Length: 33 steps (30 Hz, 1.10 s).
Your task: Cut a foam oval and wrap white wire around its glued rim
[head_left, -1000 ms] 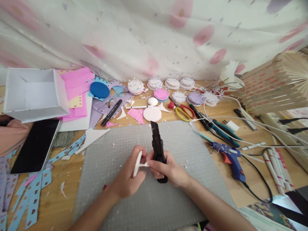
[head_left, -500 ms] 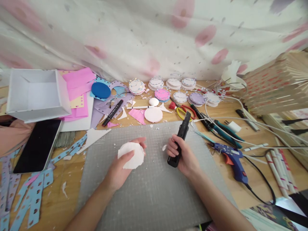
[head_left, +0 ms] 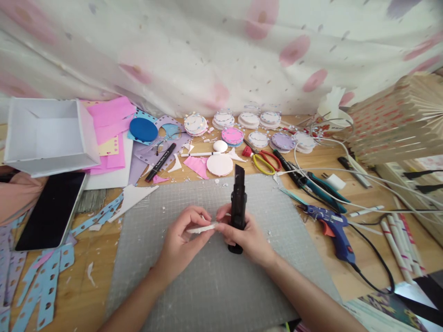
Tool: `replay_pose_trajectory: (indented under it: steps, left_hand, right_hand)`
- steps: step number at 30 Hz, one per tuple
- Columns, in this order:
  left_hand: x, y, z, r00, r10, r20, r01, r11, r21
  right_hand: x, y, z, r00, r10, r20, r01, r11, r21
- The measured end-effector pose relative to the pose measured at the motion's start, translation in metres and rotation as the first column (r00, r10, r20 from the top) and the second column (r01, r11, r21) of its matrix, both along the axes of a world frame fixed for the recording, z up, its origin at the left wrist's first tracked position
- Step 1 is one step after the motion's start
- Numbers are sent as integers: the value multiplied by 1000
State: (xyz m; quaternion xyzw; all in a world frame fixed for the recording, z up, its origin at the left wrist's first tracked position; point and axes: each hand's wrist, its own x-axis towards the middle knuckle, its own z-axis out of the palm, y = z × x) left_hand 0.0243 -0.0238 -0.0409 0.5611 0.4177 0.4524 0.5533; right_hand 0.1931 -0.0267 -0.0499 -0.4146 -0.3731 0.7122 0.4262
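White foam disc (head_left: 202,228) pinched edge-on between left hand (head_left: 182,242) and right hand (head_left: 247,237), which grips a black knife (head_left: 238,207).

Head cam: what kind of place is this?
Most likely a home craft desk. A grey cutting mat sits on a wooden table with a blue glue gun, scissors and cut paper discs. Both hands work a white foam piece; the right hand also grips a black knife.
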Motion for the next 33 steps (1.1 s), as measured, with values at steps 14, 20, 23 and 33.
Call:
replay_pose_trajectory:
  steps: [14, 20, 23, 33]
  left_hand:
    - [-3, -10, -5, 939, -115, -324, 130, 991, 25]
    - [-3, -8, -2, 997, -24, 76, 44, 961, -273]
    - [-4, -8, -2, 991, -49, 125, 78, 968, -239]
    - [-2, -10, -2, 991, -112, -73, 102, 987, -127]
  right_hand:
    - [6, 1, 4, 989, -124, 78, 106, 975, 197]
    - [30, 4, 7, 793, -394, 465, 143, 862, 487]
    - [31, 2, 7, 715, -338, 611, -157, 775, 613]
    - [11, -5, 3, 525, -308, 794, -533, 608, 588]
